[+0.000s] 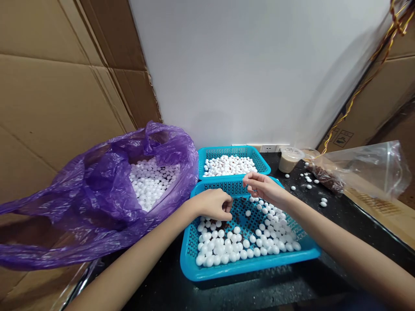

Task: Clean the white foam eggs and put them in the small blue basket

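My left hand is over the left part of the front blue basket, its fingers curled toward the thumb. Whatever it may hold is hidden. Over the basket's far side is my right hand, with fingers bent and tips drawn together; I cannot make out anything between them. Below both hands, small white balls lie along the front and right of this basket. Dark brown crumbs are scattered on its mesh floor, mostly in the middle and beneath my left hand.
A second blue basket behind holds more white pieces. On the left spreads a purple plastic bag full of white balls. A lidded tub, loose white pieces and a zip bag with brown bits lie right.
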### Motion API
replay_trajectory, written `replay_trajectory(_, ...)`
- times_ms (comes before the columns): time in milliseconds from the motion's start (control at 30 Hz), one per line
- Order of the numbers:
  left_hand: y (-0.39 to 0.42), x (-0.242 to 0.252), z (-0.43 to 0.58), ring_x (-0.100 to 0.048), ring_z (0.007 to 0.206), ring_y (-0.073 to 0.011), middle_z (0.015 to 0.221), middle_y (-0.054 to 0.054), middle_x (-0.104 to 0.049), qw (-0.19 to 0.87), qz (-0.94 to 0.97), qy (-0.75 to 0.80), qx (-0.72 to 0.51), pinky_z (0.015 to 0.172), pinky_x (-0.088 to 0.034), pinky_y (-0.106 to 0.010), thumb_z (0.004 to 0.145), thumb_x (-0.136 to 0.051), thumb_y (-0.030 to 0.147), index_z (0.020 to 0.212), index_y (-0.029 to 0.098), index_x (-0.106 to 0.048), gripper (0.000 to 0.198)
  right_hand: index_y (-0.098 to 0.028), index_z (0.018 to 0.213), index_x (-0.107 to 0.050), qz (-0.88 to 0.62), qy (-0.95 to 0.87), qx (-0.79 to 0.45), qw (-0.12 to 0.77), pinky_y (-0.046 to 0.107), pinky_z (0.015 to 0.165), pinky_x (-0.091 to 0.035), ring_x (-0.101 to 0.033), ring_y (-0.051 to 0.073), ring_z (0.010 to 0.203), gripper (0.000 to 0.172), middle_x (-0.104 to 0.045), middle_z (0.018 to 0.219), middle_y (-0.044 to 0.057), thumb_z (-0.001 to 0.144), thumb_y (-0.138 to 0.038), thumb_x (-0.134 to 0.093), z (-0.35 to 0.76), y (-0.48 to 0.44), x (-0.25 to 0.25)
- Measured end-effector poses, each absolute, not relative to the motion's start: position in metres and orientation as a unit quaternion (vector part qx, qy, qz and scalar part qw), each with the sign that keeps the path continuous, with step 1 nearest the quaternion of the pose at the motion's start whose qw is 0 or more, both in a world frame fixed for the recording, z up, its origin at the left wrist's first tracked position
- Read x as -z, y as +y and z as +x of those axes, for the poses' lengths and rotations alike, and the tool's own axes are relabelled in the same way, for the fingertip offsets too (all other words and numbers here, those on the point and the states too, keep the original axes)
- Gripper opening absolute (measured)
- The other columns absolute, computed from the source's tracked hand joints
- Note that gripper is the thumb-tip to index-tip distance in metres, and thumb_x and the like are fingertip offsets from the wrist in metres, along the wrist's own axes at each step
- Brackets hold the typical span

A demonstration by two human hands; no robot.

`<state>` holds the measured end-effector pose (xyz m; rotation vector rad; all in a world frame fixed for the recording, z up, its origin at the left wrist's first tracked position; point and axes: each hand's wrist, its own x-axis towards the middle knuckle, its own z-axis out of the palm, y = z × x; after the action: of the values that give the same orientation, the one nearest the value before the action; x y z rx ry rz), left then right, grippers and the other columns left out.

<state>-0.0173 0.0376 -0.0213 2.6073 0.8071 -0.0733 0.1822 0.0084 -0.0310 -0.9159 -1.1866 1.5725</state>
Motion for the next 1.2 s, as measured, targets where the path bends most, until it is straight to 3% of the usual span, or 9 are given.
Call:
replay_trajectory(233,0.038,0.02,-0.017,-0.055,0.058,-0.0113,0.066,0.004,-0.065,0.228,0.924,0.299,0.074,0.049,-0.034,-0.019,0.062,-0.061,0.024,0.066,0.02,-0.061,0.007,-0.017,0.077,-0.056,-0.393,-0.524,-0.616,0.438,0.019,0.046,-0.03,-0.041,0.005,0.051,0.025,-0.053,0.07,-0.003,0.07,-0.037,-0.07,0.185,0.008,0.035)
replay_trajectory(433,0.04,0.021,-0.018,-0.055,0.058,-0.0106,0.065,0.003,-0.064,0.262,0.918,0.29,0.058,0.048,-0.035,-0.018,0.062,-0.06,0.021,0.067,0.019,-0.062,0.006,-0.017,0.076,-0.054,-0.447,-0.618,-0.535,0.362,0.021,0.041,-0.027,-0.038,0.006,0.044,0.029,-0.055,0.064,-0.002,0.071,-0.043,-0.066,0.184,0.009,0.04)
replay_trajectory(633,0.041,0.023,-0.018,-0.055,0.058,-0.0109,0.065,0.003,-0.064,0.275,0.915,0.29,0.048,0.05,-0.036,-0.018,0.062,-0.061,0.02,0.069,0.018,-0.063,0.008,-0.016,0.075,-0.056,-0.449,-0.73,-0.454,0.243,0.022,0.052,-0.037,-0.053,0.011,0.057,0.018,-0.058,0.063,0.0,0.077,-0.033,-0.061,0.186,0.006,0.043)
replay_trajectory(833,0.041,0.024,-0.019,-0.055,0.057,-0.0116,0.063,0.001,-0.063,0.302,0.906,0.287,0.072,0.049,-0.037,-0.019,0.062,-0.06,0.02,0.068,0.017,-0.063,0.008,-0.015,0.072,-0.062,-0.395,-0.782,-0.482,0.03,0.019,0.046,-0.033,-0.049,0.008,0.045,0.021,-0.057,0.05,-0.003,0.073,-0.035,-0.066,0.19,-0.001,0.039)
replay_trajectory(1033,0.043,0.027,-0.019,-0.056,0.057,-0.0111,0.063,0.001,-0.063,0.313,0.907,0.275,0.051,0.049,-0.037,-0.018,0.062,-0.06,0.017,0.068,0.016,-0.065,0.008,-0.015,0.08,-0.067,-0.371,-0.775,-0.511,-0.023,0.018,0.044,-0.032,-0.049,0.008,0.041,0.032,-0.055,0.045,-0.006,0.062,-0.041,-0.075,0.194,-0.002,0.04)
replay_trajectory(1200,0.046,0.027,-0.017,-0.057,0.065,-0.011,0.071,0.001,-0.065,0.325,0.915,0.239,-0.03,0.059,-0.04,-0.019,0.069,-0.059,0.017,0.073,0.015,-0.065,0.007,-0.015,0.079,-0.067,-0.342,-0.766,-0.541,-0.048,0.018,0.045,-0.034,-0.05,0.007,0.042,0.032,-0.054,0.046,-0.006,0.063,-0.041,-0.075,0.193,-0.004,0.039)
